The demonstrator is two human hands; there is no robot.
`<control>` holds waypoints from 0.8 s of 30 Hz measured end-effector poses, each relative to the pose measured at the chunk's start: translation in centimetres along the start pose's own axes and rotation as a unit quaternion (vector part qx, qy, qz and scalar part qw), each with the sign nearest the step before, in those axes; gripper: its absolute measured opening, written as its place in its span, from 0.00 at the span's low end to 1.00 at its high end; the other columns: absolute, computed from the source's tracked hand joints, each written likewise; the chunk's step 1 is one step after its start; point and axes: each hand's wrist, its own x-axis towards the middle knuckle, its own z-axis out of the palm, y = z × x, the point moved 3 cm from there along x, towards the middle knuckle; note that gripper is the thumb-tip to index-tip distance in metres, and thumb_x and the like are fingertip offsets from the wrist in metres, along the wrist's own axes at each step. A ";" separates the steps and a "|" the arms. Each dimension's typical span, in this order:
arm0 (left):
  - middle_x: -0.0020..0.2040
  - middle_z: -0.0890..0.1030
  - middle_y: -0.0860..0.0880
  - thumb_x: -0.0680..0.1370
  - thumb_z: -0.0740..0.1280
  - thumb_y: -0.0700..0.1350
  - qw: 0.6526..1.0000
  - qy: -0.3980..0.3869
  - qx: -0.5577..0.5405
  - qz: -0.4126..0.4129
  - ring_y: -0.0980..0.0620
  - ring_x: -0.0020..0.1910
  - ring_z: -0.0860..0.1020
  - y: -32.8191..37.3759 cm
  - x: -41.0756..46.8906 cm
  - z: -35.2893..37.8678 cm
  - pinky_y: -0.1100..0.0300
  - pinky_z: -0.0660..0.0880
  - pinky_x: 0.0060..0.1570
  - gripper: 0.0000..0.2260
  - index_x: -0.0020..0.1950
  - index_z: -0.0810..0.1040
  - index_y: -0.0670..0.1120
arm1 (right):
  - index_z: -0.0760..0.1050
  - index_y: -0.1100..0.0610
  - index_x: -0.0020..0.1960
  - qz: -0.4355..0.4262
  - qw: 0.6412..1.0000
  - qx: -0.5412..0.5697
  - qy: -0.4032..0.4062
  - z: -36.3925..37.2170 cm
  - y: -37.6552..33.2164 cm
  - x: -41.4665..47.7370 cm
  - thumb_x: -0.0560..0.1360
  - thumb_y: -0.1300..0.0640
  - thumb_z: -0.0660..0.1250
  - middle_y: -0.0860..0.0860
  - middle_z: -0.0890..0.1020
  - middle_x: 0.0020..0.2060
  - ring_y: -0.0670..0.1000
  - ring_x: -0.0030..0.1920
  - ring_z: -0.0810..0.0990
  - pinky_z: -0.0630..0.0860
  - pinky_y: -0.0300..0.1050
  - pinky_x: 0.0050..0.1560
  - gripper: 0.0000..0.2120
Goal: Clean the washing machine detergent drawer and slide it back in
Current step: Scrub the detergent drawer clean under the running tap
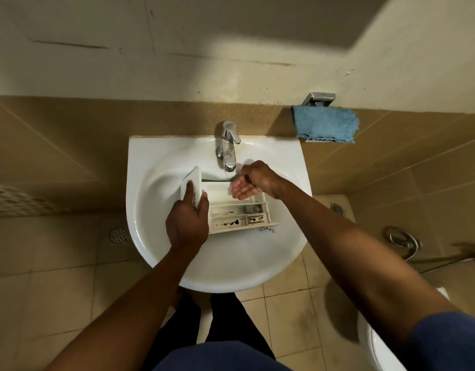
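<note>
The white detergent drawer lies in the white sink, its front panel to the left. Dark brown stains mark its near compartments, and a few specks lie on the basin beside it. My left hand grips the drawer's front panel from the near side. My right hand hovers over the drawer's far compartment, palm up and wet, fingers cupped and apart, just below the chrome tap. I cannot tell whether water is running.
A blue cloth hangs on a chrome wall holder at the right. Floor drains sit in the tiled floor beside the basin. A toilet's white edge and a chrome spray hose are at the right.
</note>
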 end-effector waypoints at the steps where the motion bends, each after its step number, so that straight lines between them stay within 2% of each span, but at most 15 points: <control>1: 0.44 0.84 0.40 0.82 0.54 0.63 1.000 0.000 -0.001 -0.003 0.39 0.46 0.83 0.0 0.0 0.0 0.48 0.80 0.48 0.30 0.79 0.68 0.50 | 0.81 0.67 0.46 0.007 0.998 -0.063 -0.024 -0.1 0.7 -0.3 0.79 0.54 0.68 0.61 0.84 0.41 0.59 0.43 0.84 0.80 0.46 0.45 0.15; 2: 0.44 0.84 0.40 0.82 0.54 0.63 1.000 -0.001 -0.001 -0.004 0.39 0.46 0.83 0.0 0.0 0.0 0.48 0.80 0.48 0.29 0.79 0.68 0.51 | 0.82 0.63 0.45 -0.007 0.983 -0.180 -0.047 -0.2 1.5 -0.4 0.77 0.53 0.72 0.56 0.83 0.44 0.55 0.44 0.81 0.76 0.43 0.45 0.12; 3: 0.45 0.84 0.40 0.83 0.55 0.63 1.000 -0.003 -0.002 -0.005 0.39 0.46 0.83 0.0 0.0 0.0 0.47 0.80 0.49 0.28 0.80 0.68 0.51 | 0.83 0.61 0.48 -0.016 0.938 -0.345 -0.042 -0.3 2.4 -0.7 0.78 0.53 0.71 0.53 0.82 0.50 0.53 0.49 0.79 0.72 0.42 0.49 0.11; 4: 0.45 0.84 0.39 0.84 0.56 0.61 1.000 -0.005 -0.002 -0.006 0.39 0.47 0.83 0.0 -0.1 -0.1 0.47 0.80 0.50 0.27 0.80 0.67 0.51 | 0.83 0.61 0.53 -0.051 0.872 -0.487 -0.025 -0.1 3.1 -0.9 0.80 0.54 0.67 0.53 0.81 0.56 0.53 0.55 0.79 0.71 0.42 0.53 0.11; 5: 0.46 0.84 0.39 0.84 0.58 0.60 1.000 -0.005 0.000 -0.007 0.39 0.47 0.83 0.0 -0.1 -0.2 0.47 0.80 0.50 0.26 0.80 0.67 0.50 | 0.82 0.60 0.57 -0.063 0.826 -0.559 -0.006 0.2 3.5 -1.3 0.81 0.54 0.64 0.54 0.81 0.59 0.55 0.59 0.79 0.72 0.43 0.55 0.13; 6: 0.46 0.84 0.39 0.84 0.59 0.59 1.000 -0.005 0.002 -0.008 0.39 0.47 0.83 0.1 -0.2 -0.2 0.47 0.79 0.50 0.26 0.80 0.68 0.50 | 0.81 0.60 0.60 -0.056 0.812 -0.581 0.001 0.6 4.0 -1.3 0.81 0.53 0.63 0.56 0.81 0.61 0.57 0.62 0.78 0.73 0.46 0.57 0.14; 9: 0.45 0.84 0.39 0.84 0.60 0.58 1.000 -0.007 0.003 -0.007 0.39 0.46 0.83 0.3 -0.2 -0.2 0.48 0.79 0.48 0.25 0.79 0.68 0.49 | 0.77 0.58 0.67 -0.053 0.815 -0.576 0.033 2.3 4.2 -1.6 0.78 0.47 0.61 0.58 0.77 0.69 0.59 0.69 0.75 0.71 0.51 0.68 0.22; 12: 0.45 0.84 0.39 0.84 0.58 0.59 1.000 -0.005 0.007 -0.005 0.39 0.46 0.83 0.4 -0.1 -0.1 0.47 0.79 0.49 0.26 0.79 0.69 0.49 | 0.74 0.59 0.68 -0.022 0.774 -0.632 0.015 4.0 4.7 -1.9 0.75 0.44 0.64 0.60 0.75 0.69 0.61 0.71 0.71 0.60 0.61 0.76 0.27; 13: 0.45 0.84 0.39 0.84 0.58 0.60 1.000 -0.002 0.003 -0.005 0.39 0.46 0.83 0.3 -0.1 -0.1 0.47 0.80 0.49 0.26 0.79 0.69 0.49 | 0.75 0.58 0.64 -0.013 0.765 -0.644 0.009 4.3 4.7 -2.1 0.75 0.45 0.65 0.59 0.77 0.67 0.60 0.70 0.73 0.59 0.62 0.76 0.23; 14: 0.46 0.84 0.39 0.84 0.58 0.59 1.000 -0.003 -0.001 -0.006 0.39 0.46 0.83 0.3 -0.1 -0.1 0.47 0.80 0.49 0.26 0.79 0.69 0.50 | 0.76 0.56 0.59 -0.012 0.770 -0.638 0.014 4.4 4.3 -2.2 0.74 0.46 0.66 0.57 0.79 0.62 0.59 0.67 0.75 0.62 0.61 0.74 0.18; 16: 0.46 0.84 0.39 0.84 0.59 0.59 1.000 -0.006 -0.003 -0.007 0.39 0.47 0.83 0.3 -0.1 -0.2 0.47 0.80 0.49 0.25 0.79 0.69 0.49 | 0.77 0.56 0.53 -0.034 0.804 -0.592 0.048 4.1 3.2 -1.8 0.73 0.47 0.67 0.55 0.82 0.55 0.57 0.61 0.79 0.73 0.53 0.64 0.15; 17: 0.46 0.84 0.39 0.84 0.58 0.59 1.000 -0.006 0.002 -0.006 0.39 0.47 0.83 0.3 -0.1 -0.1 0.47 0.79 0.49 0.26 0.79 0.69 0.49 | 0.78 0.57 0.57 -0.048 0.825 -0.559 0.063 4.0 2.8 -1.6 0.73 0.46 0.67 0.55 0.82 0.56 0.57 0.60 0.80 0.76 0.50 0.61 0.18; 19: 0.46 0.85 0.39 0.83 0.56 0.61 1.000 -0.003 0.013 -0.007 0.39 0.47 0.83 0.3 -0.1 -0.1 0.47 0.79 0.49 0.28 0.79 0.69 0.49 | 0.77 0.58 0.64 -0.053 0.841 -0.534 0.075 4.1 2.6 -1.5 0.76 0.42 0.65 0.56 0.81 0.62 0.58 0.63 0.79 0.75 0.52 0.63 0.24; 21: 0.46 0.85 0.39 0.81 0.51 0.65 1.000 0.001 0.016 -0.005 0.40 0.47 0.83 0.4 -0.2 -0.1 0.47 0.80 0.49 0.32 0.79 0.69 0.49 | 0.79 0.60 0.62 -0.043 0.834 -0.545 0.070 4.3 3.5 -1.7 0.80 0.41 0.60 0.58 0.80 0.62 0.60 0.64 0.77 0.70 0.55 0.67 0.25; 24: 0.46 0.85 0.40 0.80 0.49 0.66 1.000 0.008 0.010 -0.003 0.40 0.46 0.84 0.4 -0.2 -0.2 0.47 0.81 0.49 0.33 0.79 0.69 0.49 | 0.81 0.62 0.59 -0.065 0.825 -0.554 0.090 3.7 3.5 -2.3 0.83 0.45 0.57 0.61 0.81 0.62 0.61 0.63 0.78 0.71 0.51 0.62 0.23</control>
